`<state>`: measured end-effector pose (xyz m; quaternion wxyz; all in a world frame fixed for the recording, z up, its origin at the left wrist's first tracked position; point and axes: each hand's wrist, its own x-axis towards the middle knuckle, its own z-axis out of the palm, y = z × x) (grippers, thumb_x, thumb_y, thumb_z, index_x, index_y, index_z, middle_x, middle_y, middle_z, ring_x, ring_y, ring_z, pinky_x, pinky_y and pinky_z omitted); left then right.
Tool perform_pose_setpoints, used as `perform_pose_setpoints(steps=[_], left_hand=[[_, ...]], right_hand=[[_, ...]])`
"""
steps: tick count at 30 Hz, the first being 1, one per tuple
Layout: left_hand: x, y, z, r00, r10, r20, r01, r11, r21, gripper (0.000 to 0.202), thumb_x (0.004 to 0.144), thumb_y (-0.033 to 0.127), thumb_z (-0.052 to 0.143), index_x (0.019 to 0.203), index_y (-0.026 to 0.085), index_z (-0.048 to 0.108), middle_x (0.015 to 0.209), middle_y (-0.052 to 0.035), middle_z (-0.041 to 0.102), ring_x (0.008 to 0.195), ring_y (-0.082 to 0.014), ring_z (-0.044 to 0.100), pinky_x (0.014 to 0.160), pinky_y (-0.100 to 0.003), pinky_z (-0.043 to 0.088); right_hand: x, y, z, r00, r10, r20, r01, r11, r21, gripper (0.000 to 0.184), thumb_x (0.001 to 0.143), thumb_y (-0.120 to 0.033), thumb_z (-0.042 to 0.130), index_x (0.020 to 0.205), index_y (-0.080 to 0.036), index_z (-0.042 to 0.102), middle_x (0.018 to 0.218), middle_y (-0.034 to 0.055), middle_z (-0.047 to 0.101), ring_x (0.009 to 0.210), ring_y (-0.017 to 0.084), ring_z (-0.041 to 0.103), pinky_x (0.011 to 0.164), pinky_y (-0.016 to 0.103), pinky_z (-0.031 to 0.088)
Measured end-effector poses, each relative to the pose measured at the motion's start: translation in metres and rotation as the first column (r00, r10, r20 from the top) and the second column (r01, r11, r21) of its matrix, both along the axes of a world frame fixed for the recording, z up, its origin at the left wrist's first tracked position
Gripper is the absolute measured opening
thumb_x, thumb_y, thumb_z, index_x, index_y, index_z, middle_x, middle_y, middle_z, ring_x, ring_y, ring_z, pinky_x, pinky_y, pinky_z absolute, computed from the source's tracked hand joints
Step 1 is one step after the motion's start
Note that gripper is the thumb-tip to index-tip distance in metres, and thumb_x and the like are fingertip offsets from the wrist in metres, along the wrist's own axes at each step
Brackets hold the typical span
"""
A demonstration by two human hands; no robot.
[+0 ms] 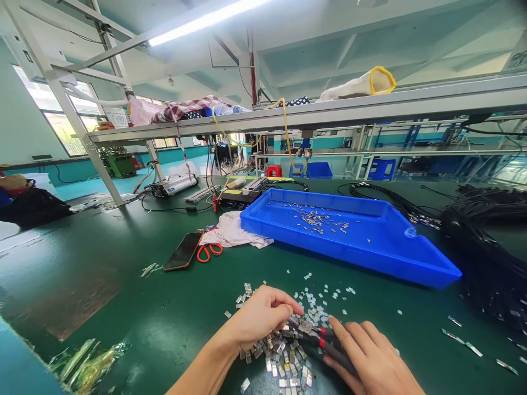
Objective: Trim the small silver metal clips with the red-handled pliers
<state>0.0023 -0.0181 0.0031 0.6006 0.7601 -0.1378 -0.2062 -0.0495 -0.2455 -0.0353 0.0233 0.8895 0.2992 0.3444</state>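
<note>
My right hand (364, 351) is wrapped around the dark handles of a pair of pliers (307, 327), which have red bands near the pivot. The jaws point left, toward my left hand (263, 315). Thumb and forefinger of that hand are pinched together by the jaw tips; whatever they hold is too small to make out. Under and beside both hands lies a pile of small silvery metal pieces (284, 359). Just beyond the pliers, small pale translucent bits (315, 307) are scattered over the green tabletop (197, 318).
A blue tray (329, 249) with small metal parts stands behind the hands. To its left are a white cloth (234, 230), red-handled scissors (209, 252) and a phone (184, 251). Black cables (486, 241) are heaped at right. Clear plastic scraps (88, 365) lie front left.
</note>
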Motion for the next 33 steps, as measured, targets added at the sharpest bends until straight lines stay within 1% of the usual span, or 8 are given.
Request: perform_pose_setpoints(steps=[2,4,9,19,24,28,30,33], left_hand=[[0.0017,0.0011,0.0021,1.0,-0.002,-0.012,0.001,1.0,-0.008,0.024,0.076,0.029,0.052,0.088,0.015,0.068,0.056,-0.0001,0.046,0.054,-0.0133,0.038,0.049,-0.024,0.024],[0.0028,0.0021,0.0048,1.0,-0.015,-0.011,0.015,1.0,-0.003,0.024,0.076,0.027,0.052,0.088,0.015,0.068,0.055,-0.0001,0.045,0.053,-0.0134,0.037,0.049,-0.024,0.024],[0.0013,0.0014,0.0097,0.999,-0.038,-0.011,0.038,0.999,0.017,0.024,0.076,0.026,0.05,0.087,0.016,0.069,0.054,0.0001,0.043,0.053,-0.0131,0.035,0.048,-0.025,0.021],[0.0017,0.0037,0.0079,0.997,-0.072,-0.009,0.072,0.996,0.044,0.024,0.077,0.025,0.048,0.088,0.017,0.069,0.054,0.001,0.039,0.051,-0.0129,0.03,0.049,-0.026,0.021],[0.0024,0.0042,0.0097,0.996,-0.086,0.0,0.086,0.995,0.051,0.025,0.078,0.026,0.048,0.088,0.017,0.069,0.053,0.0011,0.038,0.05,-0.0127,0.029,0.049,-0.027,0.021],[0.0014,0.0041,0.0086,0.996,-0.087,0.004,0.086,0.994,0.06,0.026,0.077,0.026,0.047,0.087,0.017,0.069,0.052,0.0019,0.036,0.049,-0.0125,0.027,0.048,-0.027,0.02],[0.0005,0.0036,0.0079,0.997,-0.083,-0.003,0.083,0.994,0.064,0.026,0.077,0.026,0.047,0.087,0.017,0.069,0.052,0.0018,0.037,0.049,-0.0124,0.028,0.048,-0.026,0.02],[-0.0003,0.0026,0.0081,0.997,-0.077,0.001,0.077,0.995,0.061,0.026,0.077,0.027,0.048,0.087,0.016,0.069,0.054,0.0007,0.042,0.051,-0.0129,0.033,0.049,-0.025,0.024]], right_hand=[[0.0013,-0.0018,0.0031,1.0,0.008,-0.018,-0.008,1.0,0.025,0.044,0.095,-0.04,0.03,0.113,-0.007,0.054,0.085,0.0086,0.054,0.074,0.018,0.051,0.06,0.029,0.045],[0.0023,-0.0038,0.0057,1.0,0.011,-0.001,-0.011,0.999,0.042,0.045,0.094,-0.041,0.032,0.115,-0.007,0.053,0.086,0.0092,0.054,0.075,0.019,0.05,0.06,0.029,0.045],[0.0007,-0.0049,0.0097,0.999,0.022,0.026,-0.022,1.0,0.016,0.047,0.092,-0.041,0.038,0.119,-0.006,0.051,0.092,0.0121,0.053,0.079,0.021,0.048,0.062,0.033,0.044],[-0.003,-0.004,0.0097,1.0,-0.006,0.014,0.006,1.0,0.001,0.046,0.088,-0.038,0.045,0.118,-0.005,0.052,0.092,0.0141,0.051,0.083,0.027,0.047,0.064,0.039,0.042],[-0.0035,-0.0041,0.01,1.0,-0.005,0.011,0.005,1.0,-0.004,0.046,0.088,-0.038,0.045,0.119,-0.005,0.052,0.093,0.0144,0.051,0.083,0.027,0.047,0.064,0.039,0.042],[-0.0031,-0.0032,0.0104,1.0,-0.006,0.025,0.007,1.0,-0.019,0.044,0.088,-0.035,0.044,0.119,-0.005,0.052,0.094,0.015,0.052,0.084,0.028,0.048,0.064,0.04,0.042],[-0.003,-0.0026,0.0102,0.999,-0.011,0.036,0.012,1.0,-0.025,0.043,0.088,-0.034,0.043,0.118,-0.005,0.053,0.093,0.0152,0.053,0.084,0.028,0.048,0.065,0.041,0.042],[-0.003,-0.0018,0.0098,0.998,-0.024,0.05,0.026,0.999,-0.029,0.041,0.088,-0.033,0.042,0.117,-0.006,0.055,0.093,0.0154,0.054,0.083,0.029,0.05,0.065,0.043,0.043]])
